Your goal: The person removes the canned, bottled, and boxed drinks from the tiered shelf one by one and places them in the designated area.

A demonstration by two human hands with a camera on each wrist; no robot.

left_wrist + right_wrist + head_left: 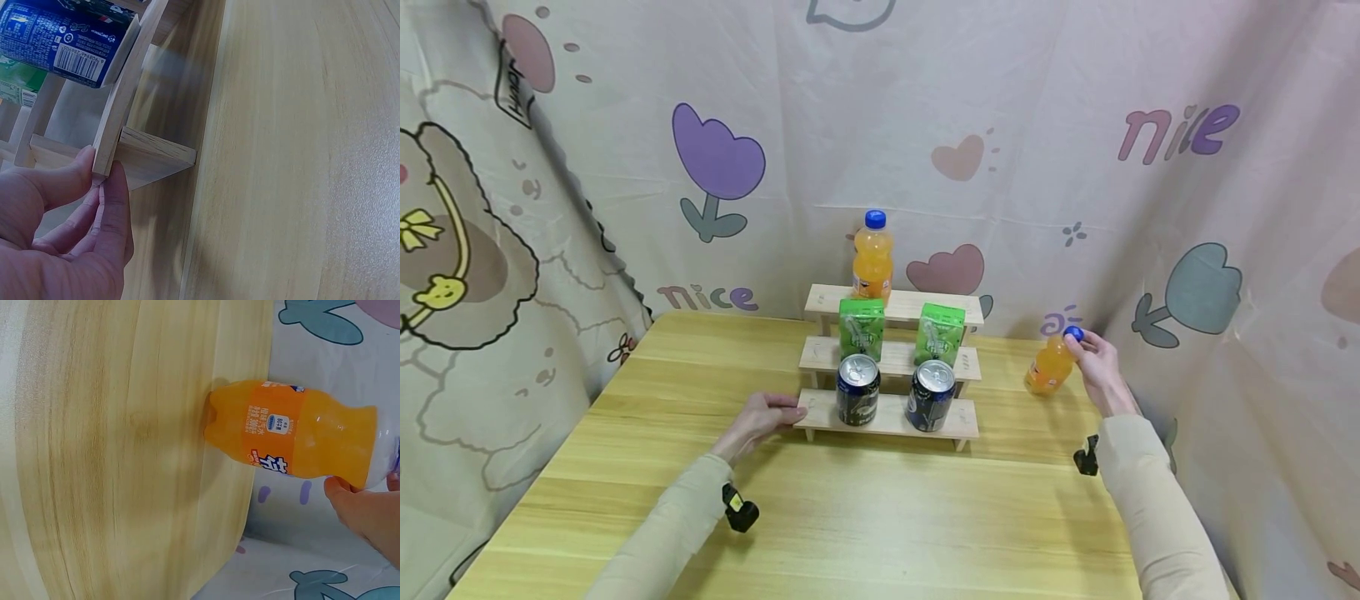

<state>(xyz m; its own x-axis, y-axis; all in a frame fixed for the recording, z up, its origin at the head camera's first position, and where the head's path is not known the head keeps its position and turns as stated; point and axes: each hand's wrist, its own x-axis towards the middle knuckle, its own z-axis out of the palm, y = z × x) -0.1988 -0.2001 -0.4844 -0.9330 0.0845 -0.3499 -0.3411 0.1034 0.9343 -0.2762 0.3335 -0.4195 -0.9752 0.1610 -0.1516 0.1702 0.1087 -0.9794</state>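
Observation:
A three-tier wooden shelf [895, 415] stands on the table. My left hand [758, 423] pinches the left end of its lowest tier, thumb on top and fingers beneath, as the left wrist view shows. To the right, my right hand [1099, 367] grips an orange soda bottle [1049, 367] by its neck, near the blue cap; the bottle leans, its base at or close to the tabletop. Two dark soda cans [858, 392] are on the lowest tier, two green juice boxes [862, 330] on the middle one, and another orange soda bottle [872, 260] on the top tier's left part.
The wooden table [880, 517] reaches back to a patterned cloth [1030, 100] hanging behind it and along both sides. A black wrist camera [741, 508] sits on the left sleeve, another [1086, 457] on the right.

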